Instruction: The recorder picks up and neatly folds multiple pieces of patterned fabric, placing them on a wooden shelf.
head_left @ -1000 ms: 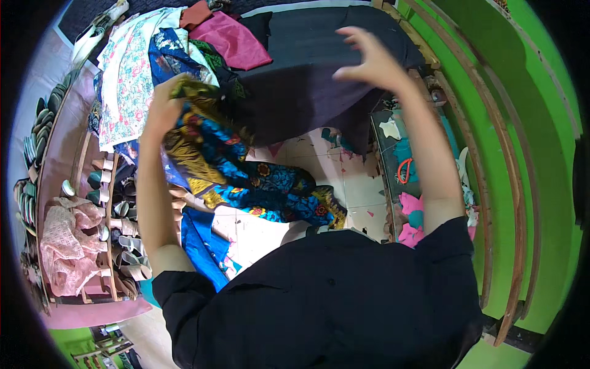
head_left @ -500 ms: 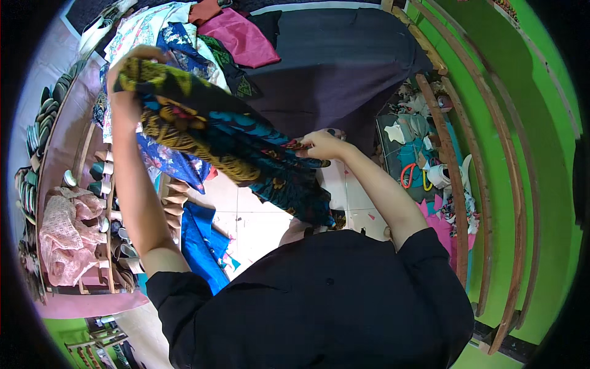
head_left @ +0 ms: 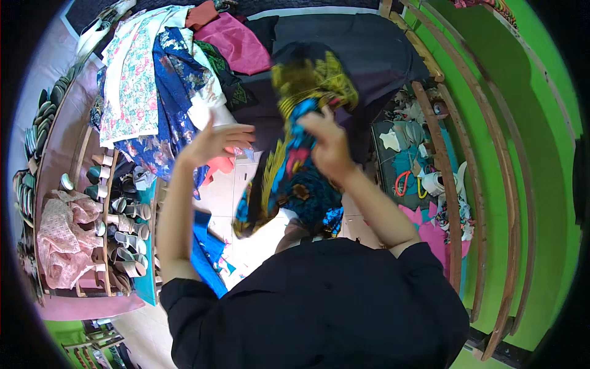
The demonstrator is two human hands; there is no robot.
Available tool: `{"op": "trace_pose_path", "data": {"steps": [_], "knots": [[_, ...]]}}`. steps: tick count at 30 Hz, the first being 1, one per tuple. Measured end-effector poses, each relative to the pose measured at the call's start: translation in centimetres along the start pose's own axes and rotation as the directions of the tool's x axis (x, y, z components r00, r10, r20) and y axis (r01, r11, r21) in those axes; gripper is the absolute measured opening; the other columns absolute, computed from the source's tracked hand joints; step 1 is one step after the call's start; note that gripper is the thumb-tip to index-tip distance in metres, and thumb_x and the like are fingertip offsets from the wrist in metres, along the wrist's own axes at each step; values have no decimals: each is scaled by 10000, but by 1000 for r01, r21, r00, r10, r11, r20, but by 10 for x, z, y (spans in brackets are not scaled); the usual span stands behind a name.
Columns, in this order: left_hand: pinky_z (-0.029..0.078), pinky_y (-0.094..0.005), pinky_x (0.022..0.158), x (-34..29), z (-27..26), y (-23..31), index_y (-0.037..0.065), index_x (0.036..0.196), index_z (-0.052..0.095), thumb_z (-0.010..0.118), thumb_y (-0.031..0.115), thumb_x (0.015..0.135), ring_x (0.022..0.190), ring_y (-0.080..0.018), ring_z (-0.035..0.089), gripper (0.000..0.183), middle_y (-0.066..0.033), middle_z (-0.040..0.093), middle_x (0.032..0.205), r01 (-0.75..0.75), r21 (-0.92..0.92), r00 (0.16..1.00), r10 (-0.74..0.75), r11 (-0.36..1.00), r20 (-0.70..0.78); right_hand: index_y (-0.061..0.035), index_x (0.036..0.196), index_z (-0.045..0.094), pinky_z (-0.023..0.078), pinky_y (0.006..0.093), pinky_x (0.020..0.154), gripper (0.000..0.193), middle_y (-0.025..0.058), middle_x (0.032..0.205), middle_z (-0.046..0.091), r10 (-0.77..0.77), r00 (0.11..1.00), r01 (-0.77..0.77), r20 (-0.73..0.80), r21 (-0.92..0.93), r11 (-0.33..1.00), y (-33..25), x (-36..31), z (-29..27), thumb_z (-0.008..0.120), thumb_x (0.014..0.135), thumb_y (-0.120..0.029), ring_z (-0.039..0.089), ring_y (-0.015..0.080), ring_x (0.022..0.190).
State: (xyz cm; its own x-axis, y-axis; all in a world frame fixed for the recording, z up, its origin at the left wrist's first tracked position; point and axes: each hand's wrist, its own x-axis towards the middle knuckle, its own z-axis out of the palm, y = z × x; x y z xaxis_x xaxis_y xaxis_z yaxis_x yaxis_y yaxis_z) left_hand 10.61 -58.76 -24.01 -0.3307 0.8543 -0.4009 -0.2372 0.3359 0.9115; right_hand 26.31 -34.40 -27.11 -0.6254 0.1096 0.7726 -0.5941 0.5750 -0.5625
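A patterned cloth [head_left: 301, 187] in black, yellow and blue with a little pink hangs in front of me, folded over on itself. My right hand [head_left: 330, 144] is closed on it near the middle, and its upper end is blurred above the table edge. My left hand [head_left: 218, 140] is off the cloth, with fingers stretched out and nothing in them. Just beyond that hand lies a heap of fabrics: a white floral cloth [head_left: 130, 92], a dark blue floral cloth [head_left: 178, 80] and a magenta cloth [head_left: 235, 43].
A dark-covered table [head_left: 362, 43] spans the far side. Racks of shoes [head_left: 128, 230] stand at left with a pale pink lacy cloth [head_left: 64, 240]. Bright blue cloth [head_left: 206, 252] lies on the tiled floor. Wooden rails [head_left: 439, 166] line the right, beside a pile with red and yellow loops.
My left hand has let go of the cloth and moved right and nearer. The cloth has swung from stretched out leftward to hanging from my right hand.
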Motion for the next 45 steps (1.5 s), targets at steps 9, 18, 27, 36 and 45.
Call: {"op": "trace_pose_path", "data": {"steps": [9,18,27,36,45], "knots": [[441,-326,858,74,76,-15,-28,1102,533,488,244,892,974,-202,567,347,-120,588,1070,-456,-482,884,320,748,-340,-135,961,615,235,526,986,287,63,951,570,177,951,-151,253,-120,981,-21,-73,20,564,688,-62,540,226,949],[447,-296,825,35,110,-14,25,1058,568,728,77,693,906,-146,552,402,-44,603,969,-392,192,894,422,900,-153,-3,1295,295,276,345,992,793,145,1302,337,423,892,-425,159,614,665,-4,-51,-22,710,690,-304,347,235,1190],[437,-289,814,21,131,-31,32,1135,494,749,175,690,897,-144,540,533,-60,580,993,-333,309,921,377,891,-94,37,962,616,448,261,712,226,104,859,632,545,761,-646,353,334,686,-37,-31,-14,580,841,-150,584,134,796],[429,-242,768,7,122,-40,10,1137,503,661,149,771,867,-105,531,422,-23,573,920,-448,30,843,433,894,-319,-21,1029,624,410,237,643,242,65,815,568,362,911,-390,195,132,911,-44,-30,-10,602,826,-150,528,127,711],[394,-194,633,20,125,-14,-27,887,591,565,96,843,728,-47,493,133,8,563,756,-451,260,795,516,854,-317,-19,961,633,441,249,651,245,74,775,625,386,894,-431,227,203,879,-43,-25,-12,683,745,-123,580,128,696]]}}
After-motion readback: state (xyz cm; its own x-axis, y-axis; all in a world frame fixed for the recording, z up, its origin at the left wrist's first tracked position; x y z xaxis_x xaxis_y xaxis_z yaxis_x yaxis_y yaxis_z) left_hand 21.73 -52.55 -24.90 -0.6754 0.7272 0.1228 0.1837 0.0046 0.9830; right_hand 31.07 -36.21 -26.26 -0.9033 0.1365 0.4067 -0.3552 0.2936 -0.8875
